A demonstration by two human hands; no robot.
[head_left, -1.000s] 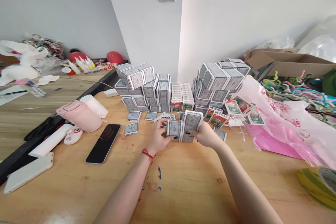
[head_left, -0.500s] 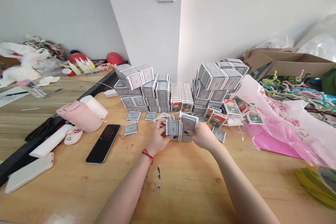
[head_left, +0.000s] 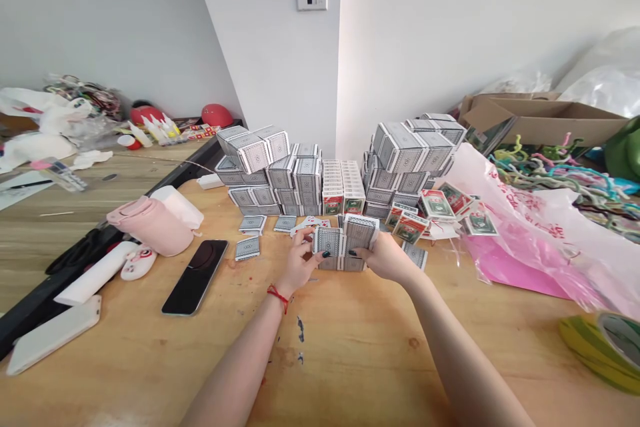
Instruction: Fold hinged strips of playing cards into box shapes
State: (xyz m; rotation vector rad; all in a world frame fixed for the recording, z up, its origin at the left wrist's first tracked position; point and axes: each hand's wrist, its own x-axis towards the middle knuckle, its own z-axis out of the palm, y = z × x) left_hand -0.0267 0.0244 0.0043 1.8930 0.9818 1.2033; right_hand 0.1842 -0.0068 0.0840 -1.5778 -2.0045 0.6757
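Note:
My left hand (head_left: 300,262) is closed around the left side of a grey-backed playing card block (head_left: 328,241), thumb on its front face. Beside it, my right hand (head_left: 386,256) grips a second playing card block (head_left: 361,233), which stands a little higher. Under both blocks are more grey-backed cards (head_left: 354,264) standing on the table. Behind my hands, two rows of playing card boxes (head_left: 333,203) stand between a left pile of card blocks (head_left: 297,180) and a right pile (head_left: 400,147). Some loose cards (head_left: 311,221) lie face up just behind my left hand.
A black phone (head_left: 196,277) and a pink pouch (head_left: 150,223) lie on the left of the wooden table (head_left: 350,347). To the right are loose card boxes (head_left: 437,204), pink plastic (head_left: 520,260), a yellow tape roll (head_left: 600,347) and an open cardboard box (head_left: 565,123).
The right block has tilted more upright, showing more of its patterned back. My left thumb has moved up on the left block's face. The view has shifted slightly.

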